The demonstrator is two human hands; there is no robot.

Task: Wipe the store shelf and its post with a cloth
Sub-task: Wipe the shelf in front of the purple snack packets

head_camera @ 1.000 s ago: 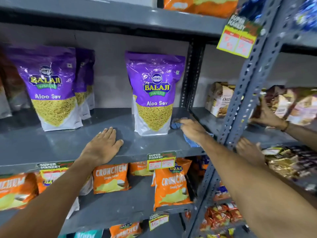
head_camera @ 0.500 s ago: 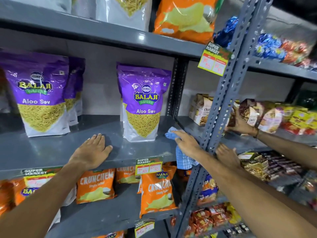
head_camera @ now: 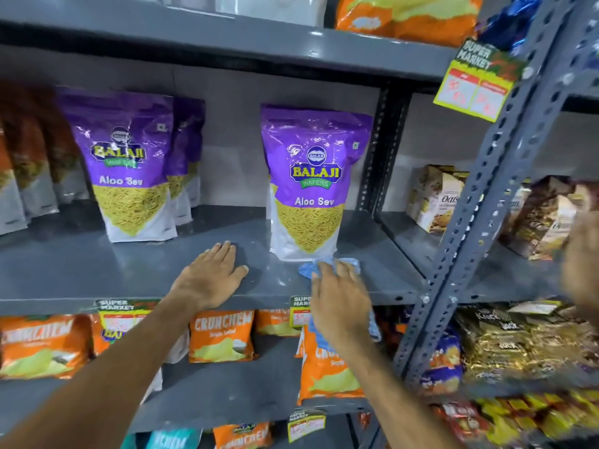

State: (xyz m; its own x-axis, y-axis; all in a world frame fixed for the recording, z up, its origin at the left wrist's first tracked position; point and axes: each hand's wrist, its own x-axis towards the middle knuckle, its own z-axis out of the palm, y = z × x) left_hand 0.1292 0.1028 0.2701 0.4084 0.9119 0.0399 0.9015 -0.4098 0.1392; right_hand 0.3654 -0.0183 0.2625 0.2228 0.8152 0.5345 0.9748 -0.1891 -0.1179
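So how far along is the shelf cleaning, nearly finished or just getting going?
Hard to call any part finished: the shelf shows no clear wiped patch. In hand: the right hand presses a blue cloth on the shelf just in front of the Aloo Sev bag, while the left hand rests flat beside it. Left: the perforated post is not being touched, and the bags are in place.

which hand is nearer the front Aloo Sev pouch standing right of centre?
Right. The right hand presses the blue cloth on the shelf just in front of the pouch's base. The left hand lies flat on the shelf further to the pouch's left.
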